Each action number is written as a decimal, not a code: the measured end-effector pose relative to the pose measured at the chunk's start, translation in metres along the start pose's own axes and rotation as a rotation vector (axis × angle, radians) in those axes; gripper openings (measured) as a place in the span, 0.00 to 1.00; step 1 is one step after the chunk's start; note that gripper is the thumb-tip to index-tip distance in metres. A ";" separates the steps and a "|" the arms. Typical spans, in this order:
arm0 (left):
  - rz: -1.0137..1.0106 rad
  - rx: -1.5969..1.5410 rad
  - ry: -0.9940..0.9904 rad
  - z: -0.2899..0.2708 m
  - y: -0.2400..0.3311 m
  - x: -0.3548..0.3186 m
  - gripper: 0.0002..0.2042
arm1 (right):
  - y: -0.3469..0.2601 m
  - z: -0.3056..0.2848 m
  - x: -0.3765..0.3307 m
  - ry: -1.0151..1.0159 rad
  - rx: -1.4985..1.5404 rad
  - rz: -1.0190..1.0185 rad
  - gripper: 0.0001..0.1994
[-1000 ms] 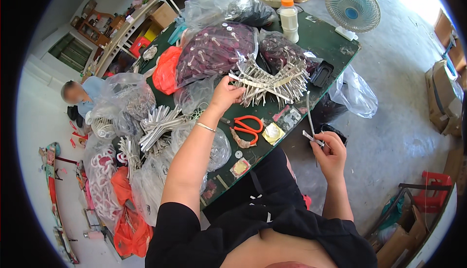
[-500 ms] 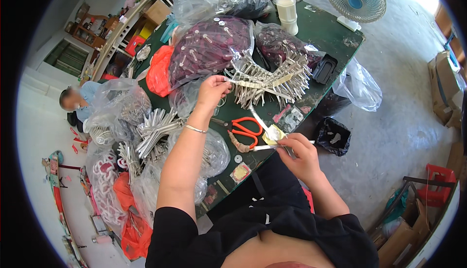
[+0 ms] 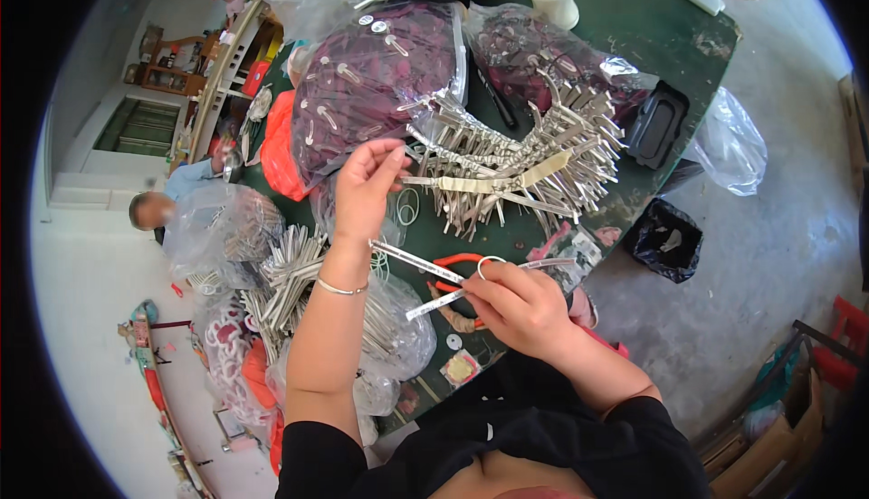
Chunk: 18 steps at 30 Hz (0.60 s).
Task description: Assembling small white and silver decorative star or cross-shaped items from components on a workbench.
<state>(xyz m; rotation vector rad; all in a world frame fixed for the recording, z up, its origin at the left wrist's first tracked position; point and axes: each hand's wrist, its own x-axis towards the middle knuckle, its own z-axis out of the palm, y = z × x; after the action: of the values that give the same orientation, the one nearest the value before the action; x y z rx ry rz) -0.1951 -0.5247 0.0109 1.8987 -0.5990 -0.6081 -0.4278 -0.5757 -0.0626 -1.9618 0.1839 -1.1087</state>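
Note:
My left hand (image 3: 367, 190) is at the left edge of a heap of thin silvery strips (image 3: 534, 160). Its thumb and fingers are closed at the end of a narrow strip (image 3: 418, 181) that leads to a pale yellow band (image 3: 543, 168) across the heap. Below and to the right, my right hand (image 3: 525, 307) pinches a few flat silvery strips (image 3: 416, 258), whose ends fan out to the left. A thin pale loop (image 3: 490, 262) shows by its fingers. Under these strips lie orange-handled scissors (image 3: 460, 260), partly hidden.
Clear bags of dark red pieces (image 3: 376, 92) stand behind the heap. A black tray (image 3: 659, 123) sits near the green table's (image 3: 625, 10) right edge, with a black-lined bin (image 3: 668, 241) beyond it. More bundled strips (image 3: 294, 264) lie left. Another person (image 3: 186, 187) is at far left.
The view has shifted closer to the heap. My right hand has come up and left, its strips now pointing toward my left wrist; the pale yellow piece beside it no longer shows.

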 end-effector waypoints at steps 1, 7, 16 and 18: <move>0.055 0.029 0.031 0.003 0.001 0.004 0.11 | 0.001 -0.001 0.000 -0.015 0.006 0.010 0.12; 0.092 -0.009 0.033 0.012 0.003 0.022 0.09 | 0.005 -0.005 0.000 -0.072 -0.003 0.068 0.13; 0.219 -0.034 0.083 0.024 0.009 0.010 0.05 | 0.008 -0.006 -0.004 -0.068 0.039 0.059 0.13; 0.311 -0.011 0.095 0.025 0.008 0.006 0.06 | 0.007 -0.007 -0.004 -0.062 0.034 0.062 0.13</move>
<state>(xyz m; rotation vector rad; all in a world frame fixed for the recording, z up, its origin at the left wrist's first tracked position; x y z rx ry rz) -0.2080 -0.5486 0.0080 1.7658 -0.8066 -0.3179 -0.4335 -0.5821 -0.0689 -1.9448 0.1905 -1.0041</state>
